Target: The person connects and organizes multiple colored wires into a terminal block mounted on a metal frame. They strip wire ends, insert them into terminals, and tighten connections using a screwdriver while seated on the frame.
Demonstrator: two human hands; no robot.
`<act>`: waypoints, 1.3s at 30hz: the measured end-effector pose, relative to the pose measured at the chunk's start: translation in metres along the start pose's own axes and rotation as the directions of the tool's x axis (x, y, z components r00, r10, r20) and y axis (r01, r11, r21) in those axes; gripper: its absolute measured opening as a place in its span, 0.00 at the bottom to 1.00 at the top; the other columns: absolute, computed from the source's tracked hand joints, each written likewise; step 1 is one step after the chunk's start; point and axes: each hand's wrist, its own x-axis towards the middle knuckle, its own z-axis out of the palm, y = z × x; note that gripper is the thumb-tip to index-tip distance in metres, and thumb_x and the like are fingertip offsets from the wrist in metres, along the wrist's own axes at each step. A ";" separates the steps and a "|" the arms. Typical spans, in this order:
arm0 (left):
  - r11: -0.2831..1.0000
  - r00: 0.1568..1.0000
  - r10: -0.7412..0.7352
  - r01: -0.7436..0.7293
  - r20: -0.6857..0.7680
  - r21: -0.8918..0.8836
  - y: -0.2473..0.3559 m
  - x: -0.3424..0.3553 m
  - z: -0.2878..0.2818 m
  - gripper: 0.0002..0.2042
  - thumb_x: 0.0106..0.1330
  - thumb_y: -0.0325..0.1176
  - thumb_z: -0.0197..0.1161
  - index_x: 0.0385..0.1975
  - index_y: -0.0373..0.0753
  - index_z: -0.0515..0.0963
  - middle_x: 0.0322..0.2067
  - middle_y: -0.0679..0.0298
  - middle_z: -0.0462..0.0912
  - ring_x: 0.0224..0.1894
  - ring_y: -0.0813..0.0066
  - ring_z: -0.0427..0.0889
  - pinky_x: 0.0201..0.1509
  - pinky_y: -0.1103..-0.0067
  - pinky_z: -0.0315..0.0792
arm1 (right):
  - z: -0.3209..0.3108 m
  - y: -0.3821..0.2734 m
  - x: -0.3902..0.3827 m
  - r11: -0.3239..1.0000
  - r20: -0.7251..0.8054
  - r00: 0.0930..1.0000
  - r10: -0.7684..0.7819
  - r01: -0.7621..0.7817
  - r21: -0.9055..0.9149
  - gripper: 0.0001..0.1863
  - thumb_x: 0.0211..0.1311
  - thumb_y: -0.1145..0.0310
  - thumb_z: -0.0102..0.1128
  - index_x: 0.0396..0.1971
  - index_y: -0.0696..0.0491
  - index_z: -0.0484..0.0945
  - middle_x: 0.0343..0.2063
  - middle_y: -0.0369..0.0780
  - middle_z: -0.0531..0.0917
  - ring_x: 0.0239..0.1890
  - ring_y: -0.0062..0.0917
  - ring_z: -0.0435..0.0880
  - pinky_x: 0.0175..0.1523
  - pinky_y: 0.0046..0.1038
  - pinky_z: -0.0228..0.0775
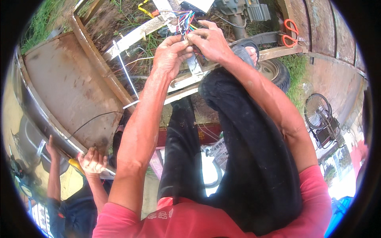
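A bundle of thin coloured wires (pixel 185 20) rises between my hands at the top middle, beside white metal bars (pixel 139 37). My left hand (pixel 171 52) pinches at the lower ends of the wires, thumb and forefinger pressed together. Close against it, my right hand (pixel 209 39) is also closed, its thumb and forefinger on the wire ends. The fingertips hide exactly which strands are held. Farther right, a pair of scissors (pixel 291 33) with orange handles lies on the rusty frame's corner.
A rusty metal frame (pixel 101 59) and a brown panel (pixel 71 75) stand at left. Another person's hand (pixel 93 160) grips the panel's edge. A grey motor housing (pixel 234 8) sits at the far side. My sandalled foot (pixel 250 54) rests near a wheel (pixel 278 73).
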 end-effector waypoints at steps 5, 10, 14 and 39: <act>0.998 1.000 -0.008 0.006 0.024 0.065 0.003 0.003 0.008 0.11 0.67 0.23 0.65 0.47 0.35 0.76 0.37 0.60 0.86 0.35 0.73 0.87 0.42 0.73 0.82 | -0.010 -0.010 0.017 0.959 0.206 0.968 0.146 -0.190 0.209 0.17 0.59 0.59 0.69 0.42 0.55 0.88 0.36 0.46 0.88 0.38 0.30 0.87 0.47 0.32 0.80; 0.998 0.999 -0.039 0.038 0.031 0.042 0.007 0.004 0.007 0.09 0.69 0.27 0.64 0.47 0.36 0.77 0.37 0.60 0.85 0.36 0.72 0.86 0.41 0.73 0.81 | -0.011 -0.017 0.015 0.879 0.207 0.955 0.213 -0.279 0.386 0.11 0.62 0.65 0.66 0.31 0.60 0.85 0.26 0.38 0.87 0.28 0.19 0.83 0.38 0.25 0.78; 0.990 0.990 -0.138 0.138 0.009 -0.013 0.007 0.006 0.008 0.08 0.72 0.32 0.59 0.45 0.37 0.78 0.40 0.59 0.85 0.39 0.71 0.83 0.47 0.68 0.77 | -0.015 -0.018 0.012 0.862 0.240 0.947 0.212 -0.297 0.412 0.11 0.63 0.67 0.65 0.30 0.60 0.85 0.27 0.38 0.87 0.28 0.18 0.83 0.39 0.24 0.77; 0.969 0.998 -0.034 0.044 -0.045 0.242 -0.002 0.006 0.005 0.03 0.72 0.27 0.63 0.40 0.37 0.78 0.36 0.62 0.86 0.33 0.77 0.85 0.37 0.80 0.80 | -0.017 0.002 0.012 0.981 0.217 0.976 0.026 -0.066 0.181 0.17 0.63 0.60 0.60 0.26 0.58 0.87 0.38 0.48 0.89 0.65 0.39 0.77 0.67 0.37 0.66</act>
